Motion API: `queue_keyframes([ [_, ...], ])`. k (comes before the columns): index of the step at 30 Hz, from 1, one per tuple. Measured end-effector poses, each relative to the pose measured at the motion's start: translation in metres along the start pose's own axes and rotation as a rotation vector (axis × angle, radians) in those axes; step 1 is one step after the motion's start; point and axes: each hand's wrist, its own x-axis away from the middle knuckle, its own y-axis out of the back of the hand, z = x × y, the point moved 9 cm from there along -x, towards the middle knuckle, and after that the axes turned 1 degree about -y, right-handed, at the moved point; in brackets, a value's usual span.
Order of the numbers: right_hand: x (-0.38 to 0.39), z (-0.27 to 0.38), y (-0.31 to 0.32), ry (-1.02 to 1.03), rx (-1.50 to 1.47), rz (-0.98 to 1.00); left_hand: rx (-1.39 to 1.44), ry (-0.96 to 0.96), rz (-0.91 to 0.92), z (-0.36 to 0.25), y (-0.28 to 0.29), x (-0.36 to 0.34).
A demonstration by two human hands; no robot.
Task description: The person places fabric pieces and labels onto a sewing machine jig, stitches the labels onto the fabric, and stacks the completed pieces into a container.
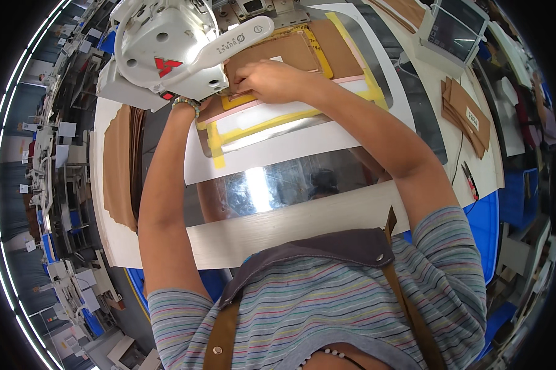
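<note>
A white sewing machine head [161, 52] stands at the top, with a brown fabric-like panel [343, 49] beside it. The panel lies in a flat template edged with yellow tape [376, 92], and a yellow frame [321, 52] rests on it. My right hand [275, 81] is over the near-left part of this frame, fingers bent and drawn together; whatever they pinch is too small to make out. Low beside the machine head is my left hand [206, 106], a beaded bracelet [187, 103] at its wrist. The machine covers most of its fingers.
Brown pieces are stacked at the table's left [121, 169], and more brown pieces [466, 117] lie at the right. Red-handled snips [470, 182] sit near the right edge. A screen [457, 31] stands at the far right. A blue bin [484, 234] is below the table edge.
</note>
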Motion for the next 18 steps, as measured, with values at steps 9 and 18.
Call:
queue_keyframes([
  [9,-0.015,-0.014,0.008,-0.126,0.201,0.032,0.036,0.002,-0.001,0.005,-0.004,0.011],
  [18,-0.011,-0.017,-0.002,-0.013,0.14,-0.033,0.416,0.109,-0.149,-0.025,0.022,0.048],
])
